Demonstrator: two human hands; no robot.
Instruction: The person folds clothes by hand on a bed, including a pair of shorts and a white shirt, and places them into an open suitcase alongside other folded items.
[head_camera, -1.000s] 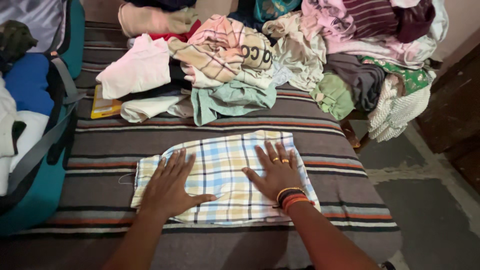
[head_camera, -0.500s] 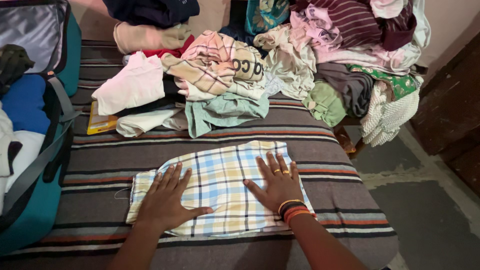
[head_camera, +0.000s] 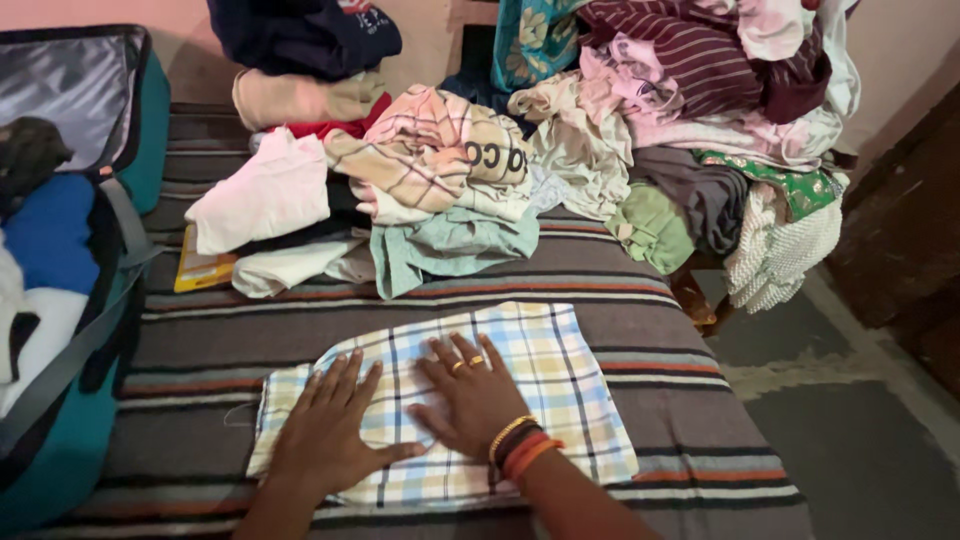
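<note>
Both the left hand and the right hand lie open and flat, gripping nothing, on the checked cloth, which looks light, limp and best pinched at its corners.

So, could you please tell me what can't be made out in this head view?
- Checked cloth: the middle lies under the left hand and right hand.
- Teal suitcase: cut off by the left edge.
- Yellow flat thing: mostly under the white garment.
</note>
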